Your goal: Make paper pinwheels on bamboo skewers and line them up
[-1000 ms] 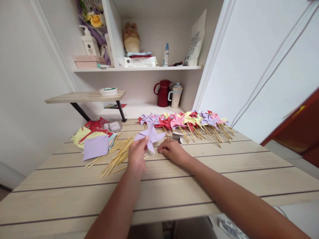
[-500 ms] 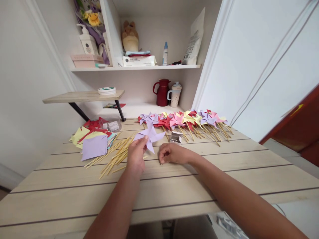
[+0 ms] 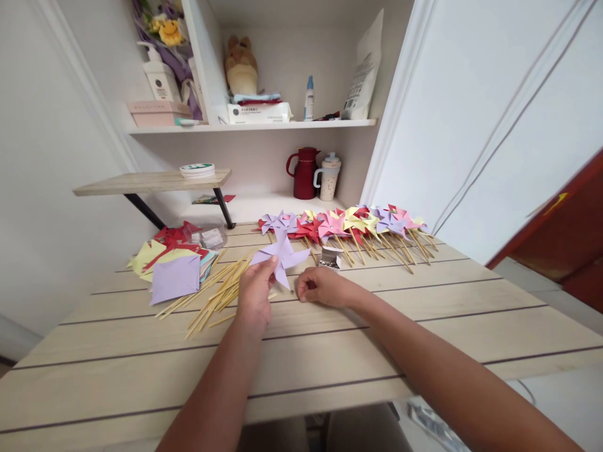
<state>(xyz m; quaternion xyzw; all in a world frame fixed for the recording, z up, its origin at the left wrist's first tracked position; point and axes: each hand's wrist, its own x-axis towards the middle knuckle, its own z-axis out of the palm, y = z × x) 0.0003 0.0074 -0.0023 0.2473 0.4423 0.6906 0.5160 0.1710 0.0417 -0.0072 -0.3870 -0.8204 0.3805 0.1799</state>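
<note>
My left hand [image 3: 257, 285] pinches a lilac paper pinwheel head [image 3: 284, 252] between thumb and fingers, its blades spread above the table. To its right, my right hand [image 3: 319, 287] has thumb and fingertips pressed together. Right at those fingertips shows what looks like a small metal pin [image 3: 292, 291], too tiny to see in full. Just behind the right hand stands a small open box [image 3: 330, 256] with shiny metal pieces inside. Loose wooden sticks [image 3: 219, 294] lie in a pile left of my left hand. Finished pinwheels [image 3: 336, 225] in several colours lie in a row at the back.
A stack of lilac paper squares [image 3: 175, 279], other coloured paper [image 3: 149, 257] and a clear plastic box [image 3: 210, 237] lie at the left. A small wooden riser [image 3: 155, 182] stands behind them. A red jug [image 3: 305, 174] and a cup [image 3: 330, 177] stand at the back.
My right hand has lifted slightly and shifted left, bringing the small pin up nearer the pinwheel head. My left hand keeps its hold on the lilac paper. The view has moved a little.
</note>
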